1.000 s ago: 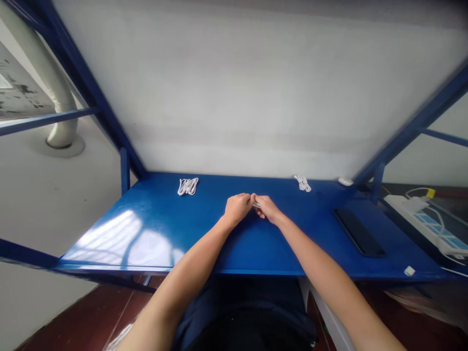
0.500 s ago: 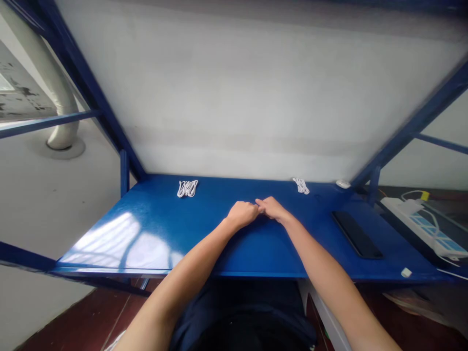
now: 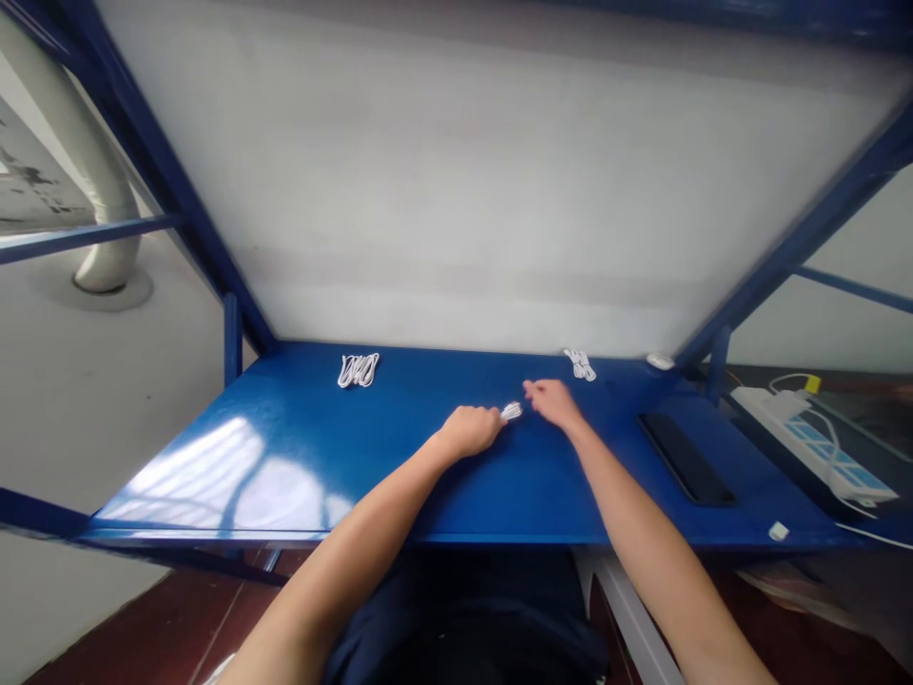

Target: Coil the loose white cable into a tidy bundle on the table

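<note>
My left hand (image 3: 472, 430) is closed around a bundled white cable (image 3: 512, 411), whose looped end sticks out to the right of my fingers. The rest of the bundle is hidden in my fist. My right hand (image 3: 553, 400) is just right of the loops and apart from them. Its thumb and fingertips are pinched together, slightly blurred, and whatever may lie between them is too small to name. Both hands are over the middle of the blue table (image 3: 428, 495).
Coiled white cables (image 3: 358, 370) lie at the back left, with another white cable bundle (image 3: 580, 365) at the back right. A white oval object (image 3: 660, 362), a black phone (image 3: 685, 459), a small white cube (image 3: 778, 531) and a power strip (image 3: 813, 442) are on the right.
My right hand has moved away from my left, to the right and slightly up. The white loops in my left hand now show. The view has shifted slightly.
</note>
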Demonstrator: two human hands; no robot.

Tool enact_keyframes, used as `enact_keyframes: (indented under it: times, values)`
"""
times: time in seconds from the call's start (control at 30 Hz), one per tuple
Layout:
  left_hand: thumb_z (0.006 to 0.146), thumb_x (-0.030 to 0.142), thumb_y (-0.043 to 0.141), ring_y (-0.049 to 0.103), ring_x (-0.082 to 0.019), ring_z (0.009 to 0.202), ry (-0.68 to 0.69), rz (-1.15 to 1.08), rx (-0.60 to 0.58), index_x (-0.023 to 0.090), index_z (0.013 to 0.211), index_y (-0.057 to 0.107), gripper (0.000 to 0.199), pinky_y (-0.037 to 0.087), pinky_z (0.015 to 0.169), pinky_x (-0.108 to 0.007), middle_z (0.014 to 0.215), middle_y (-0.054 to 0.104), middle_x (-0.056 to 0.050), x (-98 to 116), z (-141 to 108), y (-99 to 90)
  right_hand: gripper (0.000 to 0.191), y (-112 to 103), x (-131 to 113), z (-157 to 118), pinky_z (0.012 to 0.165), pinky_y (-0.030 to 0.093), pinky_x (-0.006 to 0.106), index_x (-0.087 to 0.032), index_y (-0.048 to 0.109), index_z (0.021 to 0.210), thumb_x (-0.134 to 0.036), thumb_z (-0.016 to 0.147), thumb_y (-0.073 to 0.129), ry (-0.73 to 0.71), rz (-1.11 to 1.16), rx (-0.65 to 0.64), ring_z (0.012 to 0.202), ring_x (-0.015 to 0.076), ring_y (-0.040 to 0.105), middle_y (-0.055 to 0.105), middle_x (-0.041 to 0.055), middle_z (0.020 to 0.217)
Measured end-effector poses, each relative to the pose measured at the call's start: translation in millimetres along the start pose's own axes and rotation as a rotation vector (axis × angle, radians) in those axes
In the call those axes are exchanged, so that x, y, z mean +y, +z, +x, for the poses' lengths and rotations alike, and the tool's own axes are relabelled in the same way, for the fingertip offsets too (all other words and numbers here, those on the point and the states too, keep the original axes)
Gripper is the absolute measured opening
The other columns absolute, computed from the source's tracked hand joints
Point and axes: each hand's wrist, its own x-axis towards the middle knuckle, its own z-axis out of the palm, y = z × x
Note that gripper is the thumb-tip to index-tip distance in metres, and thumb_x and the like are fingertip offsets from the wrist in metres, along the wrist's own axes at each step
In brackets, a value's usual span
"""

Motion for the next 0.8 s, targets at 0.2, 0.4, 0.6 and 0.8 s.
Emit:
enact_keyframes:
  times: [0.2, 0.4, 0.6, 0.8]
  values:
    - [0.098, 0.041, 0.020, 0.067, -0.026, 0.085, -0.103, -0.096, -0.037, 0.015, 0.100, 0.058, 0.046, 0.049, 0.072, -0.035, 0.094, 0.069, -0.014, -10.7, 1.5, -4.5, 0.027, -49.2, 69.4, 8.7, 0.074, 0.044, 0.034, -0.012, 0.069, 0.093, -0.025, 0.082, 0.049, 0.317, -0.373, 0.566, 0.093, 0.0280, 0.059, 0.066, 0.0174, 0.094]
    - [0.098, 0.043, 0.021, 0.067, -0.026, 0.085, -0.102, -0.134, -0.027, 0.017, 0.101, 0.057, 0.045, 0.048, 0.069, -0.033, 0.094, 0.068, -0.013, -12.9, 0.7, -5.4, 0.029, -58.2, 94.3, 15.3, 0.079, 0.044, 0.037, -0.011, 0.067, 0.102, -0.021, 0.080, 0.051, 0.367, -0.434, 0.552, 0.099, 0.0302, 0.055, 0.059, 0.0204, 0.105]
    - [0.098, 0.044, 0.021, 0.066, -0.024, 0.084, -0.069, -0.158, -0.039, 0.018, 0.098, 0.058, 0.044, 0.046, 0.067, -0.031, 0.094, 0.068, -0.012, -16.0, 0.1, -6.6, 0.028, -62.4, 105.7, 23.5, 0.077, 0.046, 0.036, -0.008, 0.068, 0.100, -0.016, 0.079, 0.052, 0.396, -0.429, 0.520, 0.087, 0.0259, 0.061, 0.061, 0.0197, 0.097]
    - [0.097, 0.045, 0.020, 0.066, -0.024, 0.081, -0.039, -0.161, -0.025, 0.018, 0.096, 0.058, 0.046, 0.046, 0.064, -0.029, 0.092, 0.068, -0.011, -17.9, 0.2, -5.3, 0.020, -66.1, 116.0, 28.6, 0.071, 0.049, 0.037, -0.008, 0.071, 0.085, -0.014, 0.072, 0.056, 0.449, -0.415, 0.493, 0.081, 0.0270, 0.061, 0.060, 0.0198, 0.088]
